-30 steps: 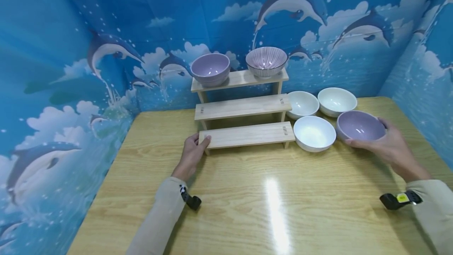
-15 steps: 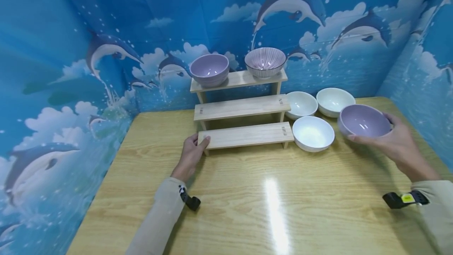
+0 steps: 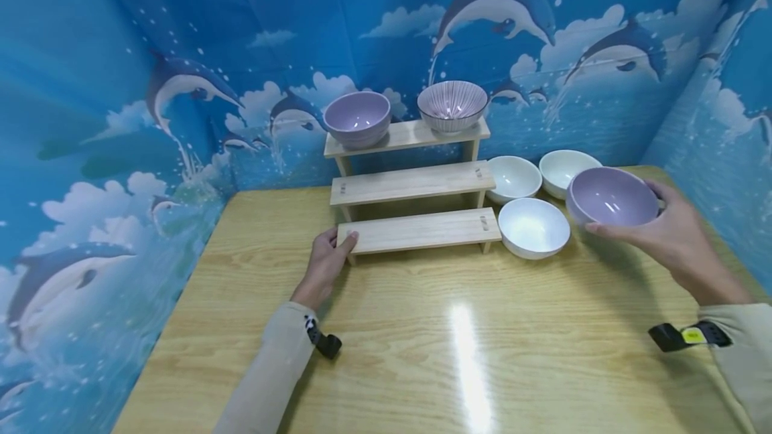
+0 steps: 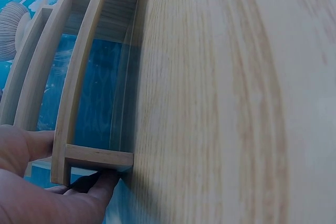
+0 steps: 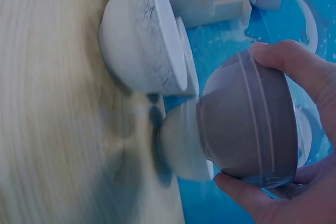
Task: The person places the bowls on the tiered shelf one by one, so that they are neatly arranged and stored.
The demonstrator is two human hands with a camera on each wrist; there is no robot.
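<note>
My right hand point(image 3: 681, 236) holds a purple bowl point(image 3: 612, 198) by its side, thumb near the rim. In the right wrist view the purple bowl point(image 5: 247, 121) is raised off the table, fingers spread around its wall. On the left, my left hand point(image 3: 326, 263) grips the front left end of a three-tier wooden rack point(image 3: 419, 233). Seen from the left wrist, the thumb lies over the end of the lowest shelf point(image 4: 79, 77) and the fingers are under it. Another purple bowl point(image 3: 358, 119) and a striped bowl point(image 3: 453, 107) sit on the top shelf.
Right of the rack, a white bowl point(image 3: 533, 228) stands in front, with two more behind: one white bowl point(image 3: 514, 178) by the rack and another white bowl point(image 3: 565, 169) partly behind the held bowl. A dolphin-print curtain point(image 3: 289, 32) borders the wooden table point(image 3: 386, 340).
The purple bowl in my right hand has risen off the table, first shifting slightly right, then back left. My left hand keeps its place on the rack.
</note>
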